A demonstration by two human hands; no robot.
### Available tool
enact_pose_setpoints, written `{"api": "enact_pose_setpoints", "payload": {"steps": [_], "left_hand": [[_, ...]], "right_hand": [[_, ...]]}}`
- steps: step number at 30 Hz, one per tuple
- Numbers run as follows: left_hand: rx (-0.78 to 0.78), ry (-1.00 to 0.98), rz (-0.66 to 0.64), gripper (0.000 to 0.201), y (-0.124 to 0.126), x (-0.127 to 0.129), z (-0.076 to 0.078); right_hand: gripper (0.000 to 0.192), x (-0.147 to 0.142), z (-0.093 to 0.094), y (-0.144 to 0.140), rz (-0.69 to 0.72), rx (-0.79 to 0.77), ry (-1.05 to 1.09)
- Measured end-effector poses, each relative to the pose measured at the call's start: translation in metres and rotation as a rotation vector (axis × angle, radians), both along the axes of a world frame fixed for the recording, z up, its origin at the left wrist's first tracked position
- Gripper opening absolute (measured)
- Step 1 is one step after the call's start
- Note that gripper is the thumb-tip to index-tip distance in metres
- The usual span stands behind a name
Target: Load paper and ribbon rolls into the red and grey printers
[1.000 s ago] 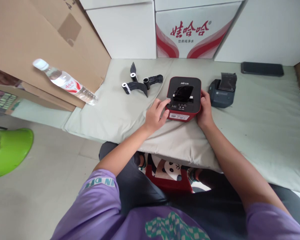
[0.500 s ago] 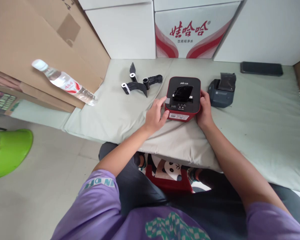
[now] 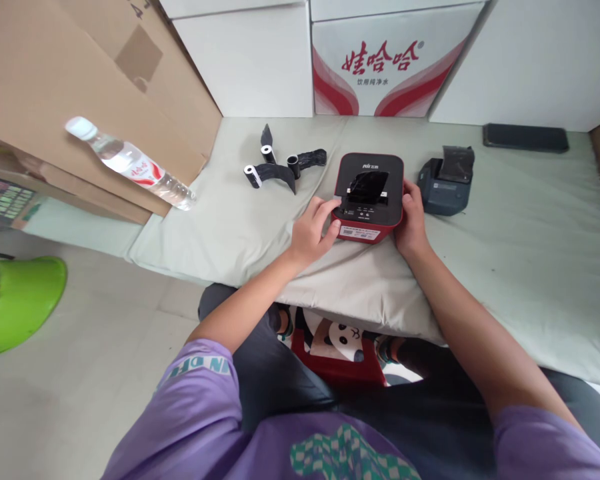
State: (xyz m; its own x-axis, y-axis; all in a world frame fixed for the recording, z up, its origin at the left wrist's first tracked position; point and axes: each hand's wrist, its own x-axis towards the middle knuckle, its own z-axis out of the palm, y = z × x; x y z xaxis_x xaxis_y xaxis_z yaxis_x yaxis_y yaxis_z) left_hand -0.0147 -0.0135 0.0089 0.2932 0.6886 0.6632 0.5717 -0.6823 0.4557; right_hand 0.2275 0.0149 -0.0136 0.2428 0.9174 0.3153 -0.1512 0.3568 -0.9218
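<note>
Two hands: we see both at one red and black printer [image 3: 367, 197], which sits on the pale cloth-covered surface [image 3: 505, 227] just ahead of our knees.
Left hand [image 3: 313, 230]: its fingers [image 3: 330, 205] are curled, the forefinger laid on the printer's near left corner and the thumb against the red side; it presses or touches, it does not close round anything.
Right hand [image 3: 411, 223]: flat against the printer's right side, fingers loosely bent along the wall, bracing it; whether the hand clamps or merely rests, we cannot tell.
Printer state: the top bay stands open and looks dark inside; a white label shows on the front face.
One grey printer [image 3: 447, 183]: just beside the right hand, to the right, apart from the red one.
Three paper rolls [image 3: 275, 167]: black strips trailing, beyond the left hand, near but not touching.
One water bottle [image 3: 130, 163]: lying tilted against brown cardboard [image 3: 80, 80] at far left.
One dark flat device [image 3: 525, 138]: at the back right, well apart.
One printed box [image 3: 385, 63]: white and red, behind the printer.
One green stool [image 3: 20, 300]: on the floor at left.
Handling note: we judge that the press goes best with the right hand holding the body steady, so the case does not slide on the soft cloth, and with the forefinger pushing straight down.
</note>
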Motion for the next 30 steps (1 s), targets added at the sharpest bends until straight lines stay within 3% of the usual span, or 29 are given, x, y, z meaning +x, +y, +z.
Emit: {"api": "enact_pose_setpoints", "payload": {"steps": [20,30], "left_hand": [[-0.021,-0.063,-0.009,0.048,-0.0016,0.0028,0.0047],[-0.133,-0.06,0.002,0.06,-0.0035,0.0037,0.007]], "right_hand": [[0.063,0.0035,-0.0042,0.0021,0.018,0.007,-0.004],[0.068,0.002,0.0023,0.0004,0.009,-0.015,-0.03]]}}
